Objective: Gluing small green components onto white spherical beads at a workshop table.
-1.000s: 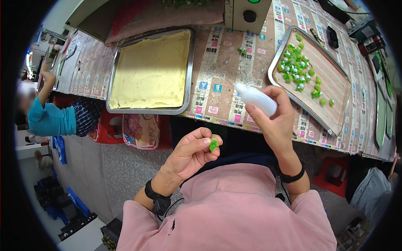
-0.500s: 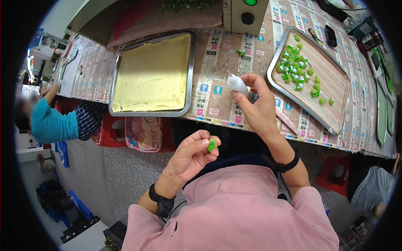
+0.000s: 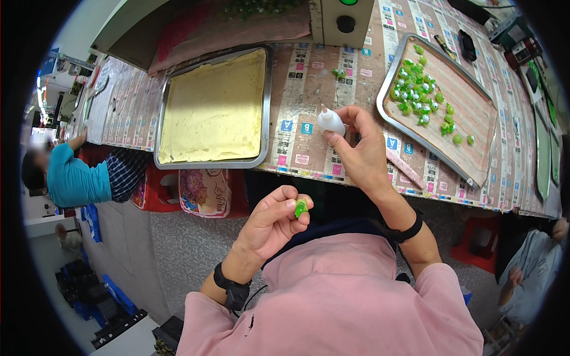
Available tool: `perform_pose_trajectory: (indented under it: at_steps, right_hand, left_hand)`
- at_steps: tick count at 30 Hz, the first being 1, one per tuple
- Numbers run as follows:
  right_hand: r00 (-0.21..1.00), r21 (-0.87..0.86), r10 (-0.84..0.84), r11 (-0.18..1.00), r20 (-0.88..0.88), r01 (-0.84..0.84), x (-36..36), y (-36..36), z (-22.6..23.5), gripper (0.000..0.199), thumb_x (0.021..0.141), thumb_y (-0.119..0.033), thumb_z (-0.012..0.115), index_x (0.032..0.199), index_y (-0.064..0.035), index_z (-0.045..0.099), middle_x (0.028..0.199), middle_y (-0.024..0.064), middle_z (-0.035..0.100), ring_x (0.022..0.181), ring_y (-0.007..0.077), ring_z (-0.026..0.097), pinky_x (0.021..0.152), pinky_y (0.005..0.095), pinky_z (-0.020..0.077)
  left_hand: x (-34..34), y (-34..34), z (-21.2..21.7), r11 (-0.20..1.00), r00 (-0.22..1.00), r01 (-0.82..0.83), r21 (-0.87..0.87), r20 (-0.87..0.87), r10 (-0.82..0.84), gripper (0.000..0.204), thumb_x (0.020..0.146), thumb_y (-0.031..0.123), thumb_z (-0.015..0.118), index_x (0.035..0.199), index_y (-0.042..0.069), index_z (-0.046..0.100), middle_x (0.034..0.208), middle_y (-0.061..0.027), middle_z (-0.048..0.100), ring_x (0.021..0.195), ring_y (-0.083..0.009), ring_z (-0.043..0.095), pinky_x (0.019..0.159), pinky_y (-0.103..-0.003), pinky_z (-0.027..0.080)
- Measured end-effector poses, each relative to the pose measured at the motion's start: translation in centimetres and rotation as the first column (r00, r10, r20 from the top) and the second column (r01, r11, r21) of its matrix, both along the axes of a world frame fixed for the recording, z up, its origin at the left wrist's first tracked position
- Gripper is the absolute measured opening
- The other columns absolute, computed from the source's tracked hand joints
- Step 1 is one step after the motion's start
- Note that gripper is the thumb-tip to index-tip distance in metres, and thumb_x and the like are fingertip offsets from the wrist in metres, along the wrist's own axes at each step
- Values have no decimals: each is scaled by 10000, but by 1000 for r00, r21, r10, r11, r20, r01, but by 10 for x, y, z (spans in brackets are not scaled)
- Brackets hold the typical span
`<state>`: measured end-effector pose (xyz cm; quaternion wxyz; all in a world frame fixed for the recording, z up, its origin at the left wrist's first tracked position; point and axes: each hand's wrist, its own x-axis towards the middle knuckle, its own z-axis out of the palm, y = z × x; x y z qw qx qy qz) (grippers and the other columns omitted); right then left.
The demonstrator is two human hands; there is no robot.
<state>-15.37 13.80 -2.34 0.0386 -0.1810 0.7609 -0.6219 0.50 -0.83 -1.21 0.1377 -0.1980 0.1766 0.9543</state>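
Note:
My left hand [image 3: 267,221] pinches a small bright green piece [image 3: 301,207] between thumb and fingers, in front of the table's near edge. What kind of piece it is cannot be made out. Over the table, my right hand [image 3: 365,159] grips a white squeeze bottle [image 3: 331,121] with a thin nozzle pointing up and away. The two hands are apart, and the nozzle does not touch the green piece. Beyond the bottle, a small green figure with a white eye [image 3: 339,73] lies by itself on the table.
At the right, a metal tray [image 3: 478,113] holds several green, white-eyed figures [image 3: 415,92] and green balls. A yellow-lined tray [image 3: 268,113] lies left. Behind stands a grey machine housing [image 3: 343,24]. A pink strip [image 3: 405,169] lies beside my right wrist. Other people sit at both sides.
The squeeze bottle has tipped slightly, its nozzle dropping a little lower with my right hand. My left hand keeps its pinch on the green piece. The whole view has shifted slightly.

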Motion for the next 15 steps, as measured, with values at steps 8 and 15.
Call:
perform_pose_trajectory:
  at_steps: [8,15]
  right_hand:
    - [998,-41,19,999,55,-17,3,0,-2,341,781,-44,698,1078,-16,533,939,119,659,910,236,647,817,327,491]
    - [978,110,69,993,-195,-48,41,30,27,276,767,-49,703,1021,-23,598,898,115,643,873,284,615,816,363,468]
  left_hand:
    - [0,8,6,979,990,-52,-195,-135,26,199,922,76,574,1111,46,518,1118,-146,603,918,-188,651,808,-319,567]
    - [0,7,11,994,998,-36,-100,-56,31,274,924,67,569,1190,26,515,1142,-126,597,996,-184,634,872,-310,543]
